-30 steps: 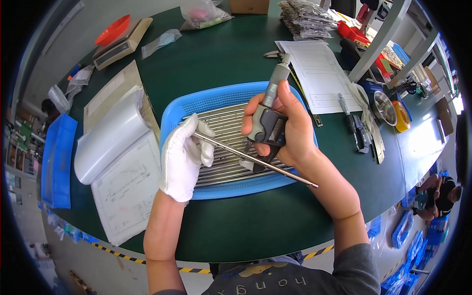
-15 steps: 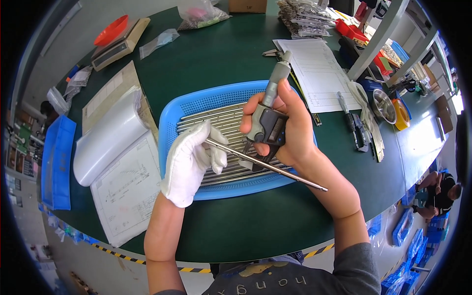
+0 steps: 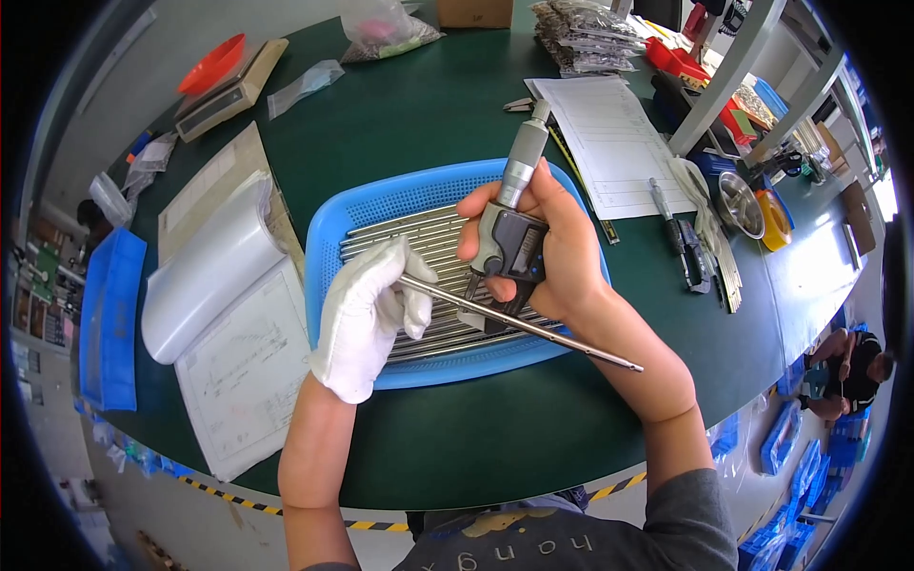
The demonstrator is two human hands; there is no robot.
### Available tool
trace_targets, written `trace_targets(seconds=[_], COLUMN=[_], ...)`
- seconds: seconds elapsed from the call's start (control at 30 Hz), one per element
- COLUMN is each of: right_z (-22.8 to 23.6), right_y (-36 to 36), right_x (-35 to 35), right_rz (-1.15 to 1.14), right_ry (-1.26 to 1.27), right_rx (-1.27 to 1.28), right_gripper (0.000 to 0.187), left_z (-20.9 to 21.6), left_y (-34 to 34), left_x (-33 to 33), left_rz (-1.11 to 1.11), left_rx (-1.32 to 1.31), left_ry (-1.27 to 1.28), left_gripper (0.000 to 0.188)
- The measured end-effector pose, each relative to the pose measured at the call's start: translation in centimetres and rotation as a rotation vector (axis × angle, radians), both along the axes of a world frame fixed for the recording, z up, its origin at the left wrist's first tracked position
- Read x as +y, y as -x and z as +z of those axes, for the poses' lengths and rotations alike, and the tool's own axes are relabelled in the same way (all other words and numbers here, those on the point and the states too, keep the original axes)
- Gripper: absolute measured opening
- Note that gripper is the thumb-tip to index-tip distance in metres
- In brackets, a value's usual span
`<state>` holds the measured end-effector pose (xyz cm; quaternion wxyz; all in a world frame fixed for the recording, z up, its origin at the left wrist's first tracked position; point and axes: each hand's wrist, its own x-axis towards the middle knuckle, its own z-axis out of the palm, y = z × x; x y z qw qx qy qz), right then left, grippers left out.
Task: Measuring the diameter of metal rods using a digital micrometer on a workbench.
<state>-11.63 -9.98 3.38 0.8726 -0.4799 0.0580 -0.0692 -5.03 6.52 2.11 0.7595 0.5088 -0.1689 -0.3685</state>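
Note:
My left hand [image 3: 367,314], in a white glove, pinches one end of a thin metal rod [image 3: 533,327]. That rod slants down to the right, its far end above my right forearm. Bare, my right hand [image 3: 562,243] is wrapped round a digital micrometer [image 3: 509,238] with a grey barrel pointing up and away. The micrometer's jaws are at the rod's middle stretch; whether they touch it I cannot tell. Beneath both hands stands a blue perforated basket [image 3: 335,217] holding several similar metal rods [image 3: 419,226] laid side by side.
At left lie a technical drawing [image 3: 238,381] and a blue tray [image 3: 109,324], with a scale [image 3: 228,90] behind. To the right are paper sheets [image 3: 609,152], another micrometer [image 3: 685,247], a glove [image 3: 700,190] and a metal bowl [image 3: 741,205]. Bagged parts [image 3: 586,38] are stacked at the back.
The rod has slid slightly to the right and down. The micrometer in my right hand has shifted a little left, its barrel tilting slightly. Both hands keep their grip.

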Motion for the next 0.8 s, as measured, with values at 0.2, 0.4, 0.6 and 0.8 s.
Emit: trace_targets(seconds=[0.2,0.4,0.6,0.8], right_z=[-0.16,-0.09,0.09,-0.01], right_y=[-0.09,0.01,0.34,0.27], right_x=[-0.13,-0.07,-0.12,-0.09], right_rz=[0.018,0.004,0.007,0.004], right_ry=[-0.027,-0.028,0.023,0.048], right_rx=[-0.011,0.011,0.013,0.012], right_gripper=[0.063,0.061,0.060,0.060], left_z=[-0.03,-0.13,-0.36,-0.47], left_y=[0.02,-0.02,-0.04,-0.19], left_x=[-0.13,-0.15,-0.24,-0.17], left_rz=[-0.080,-0.099,-0.107,-0.095], left_rx=[-0.018,-0.016,-0.016,-0.079], left_ry=[0.017,0.022,0.017,-0.066], left_gripper=[0.030,0.031,0.032,0.031])
